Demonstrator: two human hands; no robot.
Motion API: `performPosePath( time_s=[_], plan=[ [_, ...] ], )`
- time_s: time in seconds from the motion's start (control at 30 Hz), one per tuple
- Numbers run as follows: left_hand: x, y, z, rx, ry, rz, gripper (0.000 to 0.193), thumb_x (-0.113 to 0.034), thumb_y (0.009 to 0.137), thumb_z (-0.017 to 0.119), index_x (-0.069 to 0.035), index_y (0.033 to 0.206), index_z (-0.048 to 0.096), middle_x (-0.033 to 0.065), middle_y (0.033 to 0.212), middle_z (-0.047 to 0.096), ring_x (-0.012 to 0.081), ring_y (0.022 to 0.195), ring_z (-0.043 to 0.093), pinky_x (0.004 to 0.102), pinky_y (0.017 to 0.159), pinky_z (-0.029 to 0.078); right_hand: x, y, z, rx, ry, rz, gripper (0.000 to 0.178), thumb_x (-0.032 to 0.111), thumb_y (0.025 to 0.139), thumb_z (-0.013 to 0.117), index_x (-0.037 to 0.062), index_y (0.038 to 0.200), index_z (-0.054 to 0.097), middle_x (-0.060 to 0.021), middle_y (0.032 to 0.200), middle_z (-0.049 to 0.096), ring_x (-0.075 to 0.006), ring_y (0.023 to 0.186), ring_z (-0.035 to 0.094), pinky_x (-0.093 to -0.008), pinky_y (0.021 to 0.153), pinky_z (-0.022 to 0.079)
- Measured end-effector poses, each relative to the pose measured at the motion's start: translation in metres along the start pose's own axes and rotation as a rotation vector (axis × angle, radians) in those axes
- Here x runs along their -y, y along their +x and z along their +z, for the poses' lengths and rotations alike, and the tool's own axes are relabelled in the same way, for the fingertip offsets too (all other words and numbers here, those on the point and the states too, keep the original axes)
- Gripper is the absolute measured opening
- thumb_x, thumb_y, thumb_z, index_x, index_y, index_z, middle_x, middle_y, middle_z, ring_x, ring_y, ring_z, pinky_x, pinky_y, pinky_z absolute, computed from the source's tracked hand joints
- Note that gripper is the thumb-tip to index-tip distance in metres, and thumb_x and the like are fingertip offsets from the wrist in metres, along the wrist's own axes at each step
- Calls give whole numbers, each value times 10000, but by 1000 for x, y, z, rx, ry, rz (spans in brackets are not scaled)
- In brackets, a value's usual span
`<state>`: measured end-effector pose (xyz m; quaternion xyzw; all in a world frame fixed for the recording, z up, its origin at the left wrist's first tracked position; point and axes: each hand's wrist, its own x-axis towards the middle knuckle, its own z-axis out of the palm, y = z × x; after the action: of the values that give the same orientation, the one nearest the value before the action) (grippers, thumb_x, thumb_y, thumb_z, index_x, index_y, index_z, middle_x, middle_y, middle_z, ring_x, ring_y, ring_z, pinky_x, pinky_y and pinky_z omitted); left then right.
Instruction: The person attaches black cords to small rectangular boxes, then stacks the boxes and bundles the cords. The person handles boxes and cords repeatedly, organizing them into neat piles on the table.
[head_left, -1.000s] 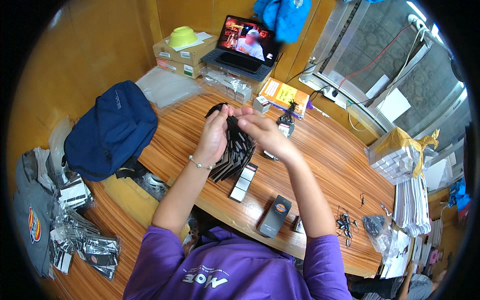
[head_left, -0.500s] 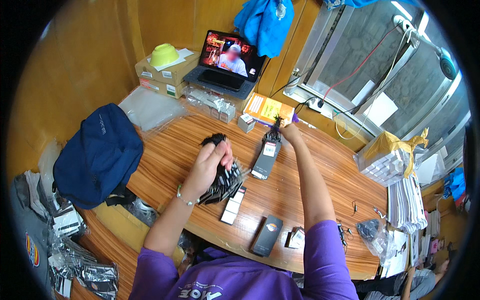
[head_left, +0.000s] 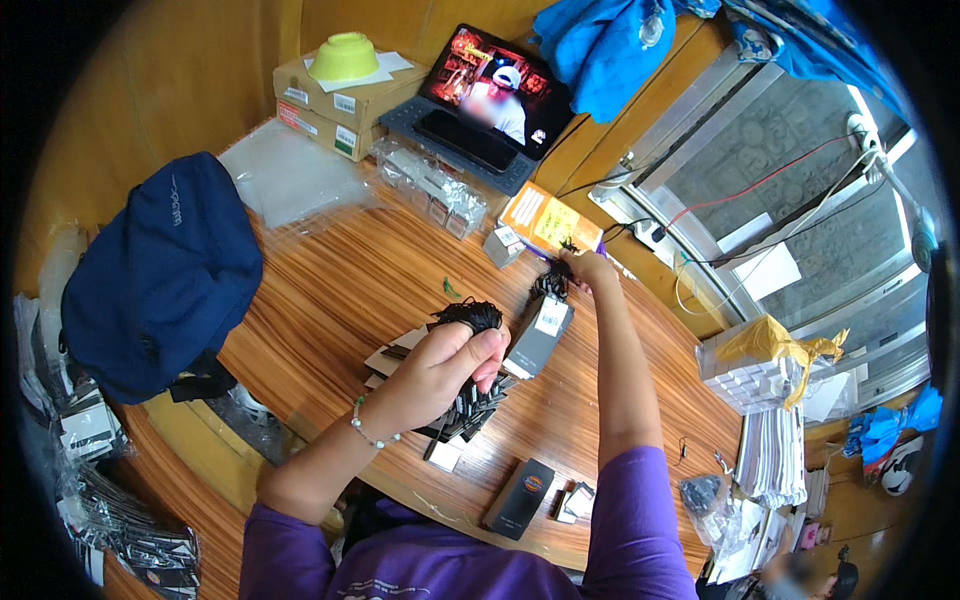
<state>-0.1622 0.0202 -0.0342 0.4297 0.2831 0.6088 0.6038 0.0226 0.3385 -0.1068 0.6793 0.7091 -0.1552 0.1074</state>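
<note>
My left hand [head_left: 435,372] is closed around a thick bunch of black cords [head_left: 472,314]. Dark hang tags [head_left: 472,412] on those cords fan out beneath the fist, some resting on the table. Farther right, my right hand [head_left: 592,270] pinches the black strings [head_left: 551,281] at the top end of a stack of dark grey hang tags [head_left: 541,342], the uppermost bearing a white barcode sticker. Fingertips of the right hand are partly hidden. Close to my body lie another dark grey tag stack [head_left: 520,498] and a few small white-faced tags [head_left: 575,501].
A navy bag [head_left: 165,275] stands at left. Behind are cartons with a yellow-green bowl [head_left: 342,57], a tablet with keyboard [head_left: 480,95], clear-wrapped small boxes [head_left: 430,190] and an orange booklet [head_left: 548,215]. Paper stacks [head_left: 772,455] and a wrapped box bundle [head_left: 765,365] line the right edge.
The view has shifted. My left fist has moved right, closer to the grey stack, with the bunch still in it; a small green scrap now shows behind it. My right hand stays at the strings.
</note>
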Motion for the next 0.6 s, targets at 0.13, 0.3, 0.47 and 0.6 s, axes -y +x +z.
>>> performPosePath(
  time_s=[0.13, 0.3, 0.47, 0.6],
  plan=[
    [2, 6, -3, 63, 22, -9, 279, -232, 948, 372, -19, 778, 433, 1, 639, 398, 83, 592, 397, 221, 580, 386, -23, 2, -7, -11, 136, -54, 594, 560, 806, 446, -4, 763, 629, -116, 653, 624, -206, 623, 613, -317, 591, 456],
    [5, 8, -6, 62, 24, -12, 311, -237, 945, 389, -26, 722, 439, -6, 624, 416, 76, 578, 393, 224, 573, 393, -37, -48, -13, 73, 458, -118, 507, 524, 826, 471, 29, 902, 548, -66, 653, 591, -143, 511, 568, -266, 456, 414],
    [-2, 8, -10, 9, 22, 58, 324, -245, 943, 393, -25, 710, 441, -4, 620, 416, 79, 579, 410, 220, 575, 398, -50, -106, 21, 42, 999, -87, 641, 575, 814, 467, 39, 1163, 428, -136, 1110, 489, -222, 972, 517, -404, 753, 421],
    [0, 10, -14, -15, 21, 97, 332, -262, 946, 383, -36, 708, 432, -9, 618, 408, 77, 578, 413, 210, 567, 389, -60, -147, 58, 188, 1277, -90, 662, 504, 787, 566, 59, 1242, 383, -84, 1053, 466, -196, 948, 458, -385, 755, 394]
  ],
)
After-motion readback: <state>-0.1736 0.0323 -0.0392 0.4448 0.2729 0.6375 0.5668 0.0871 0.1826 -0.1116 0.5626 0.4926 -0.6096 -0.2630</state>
